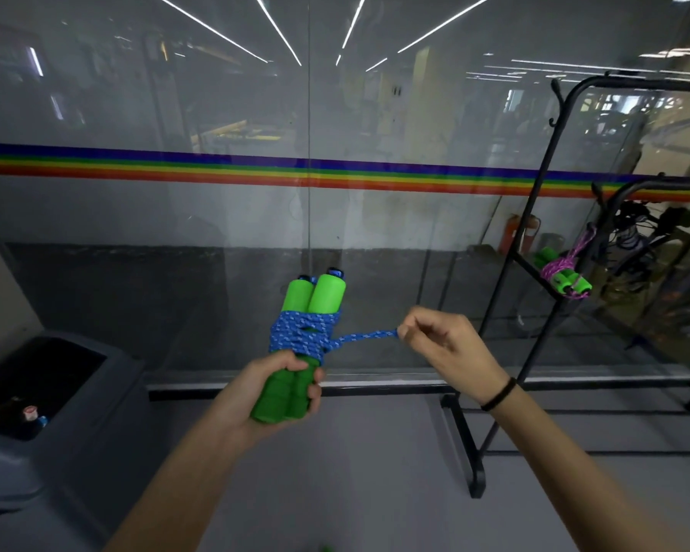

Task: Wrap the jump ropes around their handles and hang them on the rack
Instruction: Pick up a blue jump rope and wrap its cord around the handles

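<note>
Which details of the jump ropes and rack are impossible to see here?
Head view only:
Lower part of the green handles, covered by the left hand grip.
End of the blue rope, hidden inside the right hand pinch.
How the pink jump rope hangs on the rack: too small, blurred.
Rack's right side, cut off by the picture edge.

Dim, even indoor light; ceiling strip lights reflect as streaks in the glass wall (216,113), with wide-angle bending at the edges.
</note>
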Motion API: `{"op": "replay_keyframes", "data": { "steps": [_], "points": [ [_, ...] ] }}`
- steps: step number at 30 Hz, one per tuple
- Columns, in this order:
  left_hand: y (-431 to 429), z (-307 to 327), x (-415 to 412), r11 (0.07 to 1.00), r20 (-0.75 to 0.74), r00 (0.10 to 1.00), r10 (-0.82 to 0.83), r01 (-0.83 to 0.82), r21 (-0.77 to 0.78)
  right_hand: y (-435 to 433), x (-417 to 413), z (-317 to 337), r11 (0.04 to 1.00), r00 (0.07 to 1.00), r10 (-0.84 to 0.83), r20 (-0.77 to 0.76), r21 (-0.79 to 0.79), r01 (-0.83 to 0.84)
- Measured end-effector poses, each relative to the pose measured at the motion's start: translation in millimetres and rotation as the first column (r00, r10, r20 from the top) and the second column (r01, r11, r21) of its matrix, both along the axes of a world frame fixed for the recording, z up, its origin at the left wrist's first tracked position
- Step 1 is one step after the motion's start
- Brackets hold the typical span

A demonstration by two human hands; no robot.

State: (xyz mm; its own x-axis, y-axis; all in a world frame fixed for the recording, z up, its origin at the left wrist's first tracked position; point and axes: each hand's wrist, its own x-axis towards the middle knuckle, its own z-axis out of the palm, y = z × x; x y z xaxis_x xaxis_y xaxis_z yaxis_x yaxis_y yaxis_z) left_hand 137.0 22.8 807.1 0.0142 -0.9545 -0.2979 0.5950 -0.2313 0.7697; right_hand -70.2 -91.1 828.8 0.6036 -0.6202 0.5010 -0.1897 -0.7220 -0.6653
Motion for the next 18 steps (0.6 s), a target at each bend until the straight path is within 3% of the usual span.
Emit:
{"op": "replay_keyframes", "data": {
  "steps": [3,8,13,15,18],
  "points": [
    [-2.9,-10.4,-7.1,0.997,0.074,0.994,-0.082,0.081,0.021,8.1,8.4,0.1,1.000,1.000,-0.021,0.017,-0.016,0.022],
    [-12.5,-16.8,-31.2,0.997,0.261,0.962,-0.081,0.083,0.000,21.6,21.6,-8.2,0.992,0.980,-0.082,0.180,0.105,0.064],
    [-29.5,-11.4,-49.8,0.996,0.265,0.962,-0.072,0.084,-0.033,26.1,16.6,-9.4,0.990,0.987,-0.126,0.101,-0.044,0.131],
    [-36.1,-12.1,-53.8,0.994,0.203,0.973,-0.108,0.113,-0.010,24.5,13.4,-9.9,0.984,0.972,-0.174,0.157,0.075,0.164],
    [-44.8,-14.8,-54.3,0.985,0.061,0.983,-0.174,0.174,0.006,23.2,6.1,-6.3,0.943,0.912,-0.197,0.361,0.324,0.075]
  ]
}}
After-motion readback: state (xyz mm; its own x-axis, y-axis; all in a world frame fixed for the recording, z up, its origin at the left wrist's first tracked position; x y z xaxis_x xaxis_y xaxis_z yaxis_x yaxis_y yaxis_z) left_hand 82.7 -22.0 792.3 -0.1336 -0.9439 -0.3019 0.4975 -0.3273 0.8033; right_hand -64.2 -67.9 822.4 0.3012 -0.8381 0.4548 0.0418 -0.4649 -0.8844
